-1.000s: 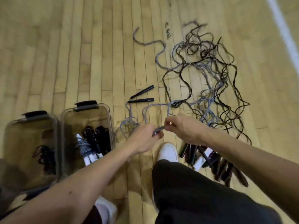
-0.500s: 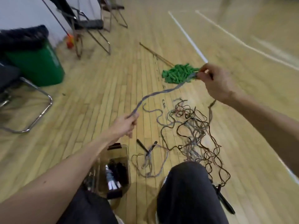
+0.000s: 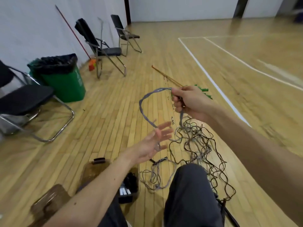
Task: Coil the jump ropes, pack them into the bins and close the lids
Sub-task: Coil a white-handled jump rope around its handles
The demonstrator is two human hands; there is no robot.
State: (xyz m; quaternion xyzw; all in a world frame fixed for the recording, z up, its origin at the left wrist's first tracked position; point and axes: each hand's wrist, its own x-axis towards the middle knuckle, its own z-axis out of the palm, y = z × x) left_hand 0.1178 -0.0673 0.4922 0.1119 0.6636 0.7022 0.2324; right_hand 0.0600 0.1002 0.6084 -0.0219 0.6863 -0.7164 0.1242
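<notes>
My hands have closed in: the rope, taut before, now arcs in mid-air. Right hand grips it; left hand is spread open under it. Coiling starts; bin waits near left.

1. Glossy floor of narrow wooden planks, marked with white lines.
2. White wall at left and back, with a dark pillar at the back.
3. Three black folding chairs near the left wall.
4. Green trash can with a black liner, between two chairs.
5. A broom leans on the wall.
</notes>
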